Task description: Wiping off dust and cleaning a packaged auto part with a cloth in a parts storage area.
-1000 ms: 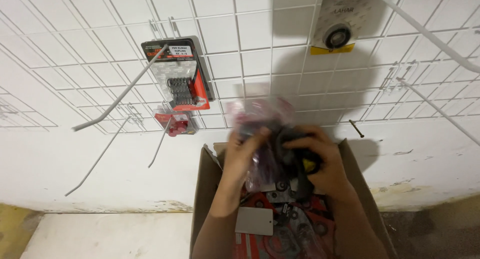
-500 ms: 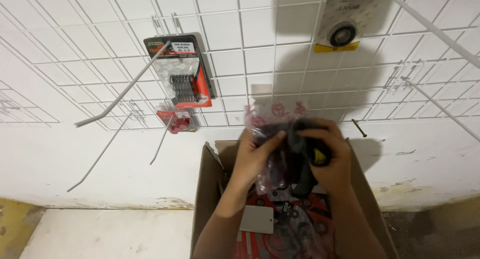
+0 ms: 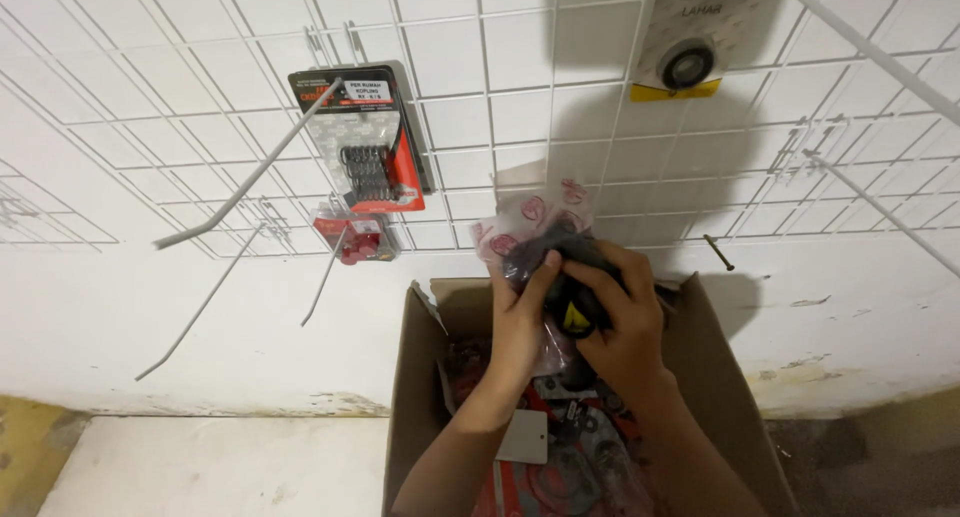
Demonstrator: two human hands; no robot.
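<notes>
Both my hands hold up a clear plastic bag (image 3: 535,222) with red printing and a dark part inside, just above an open cardboard box (image 3: 720,377). My left hand (image 3: 522,322) grips the bag's lower left, thumb pressed on the dark part. My right hand (image 3: 625,322) clasps the bag from the right and also holds a small black item with a yellow label (image 3: 578,315). The bag's top reaches the lower wires of the white wall grid (image 3: 470,107).
The box holds several more packaged parts in red and black (image 3: 570,457). On the grid hang a blister pack of springs (image 3: 368,147), a small bag of red pieces (image 3: 352,237), a card with a ring-shaped part (image 3: 688,47) and several bare metal hooks (image 3: 250,172).
My hands have lifted the bag a little higher out of the box and toward the grid, and my view has tipped slightly upward.
</notes>
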